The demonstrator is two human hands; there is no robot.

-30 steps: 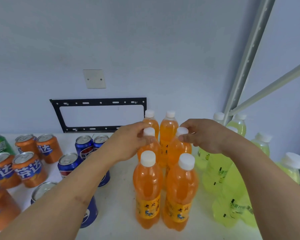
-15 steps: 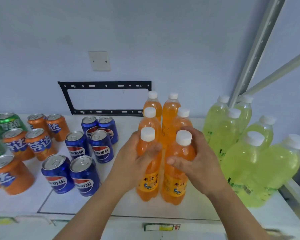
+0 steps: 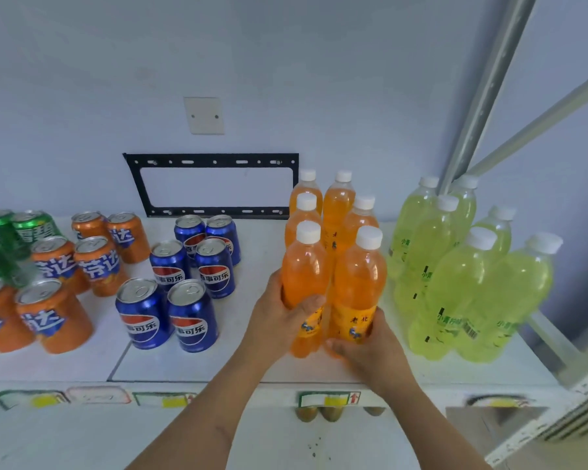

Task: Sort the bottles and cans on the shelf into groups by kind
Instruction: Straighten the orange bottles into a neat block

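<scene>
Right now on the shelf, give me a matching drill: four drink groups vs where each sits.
Things:
1. blue Pepsi cans
2. orange soda bottles
3. yellow-green bottles
4. green cans

Places:
A. far right, by the metal upright
B. far left, cut off by the frame edge
C. centre, front pair held by both hands
D. between the orange Fanta cans and the orange bottles

Pairs: 1-D, 2-C, 3-A, 4-B

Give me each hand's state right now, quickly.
Left hand: closed around the front-left orange bottle.
Right hand: closed around the front-right orange bottle, low on its label.
</scene>
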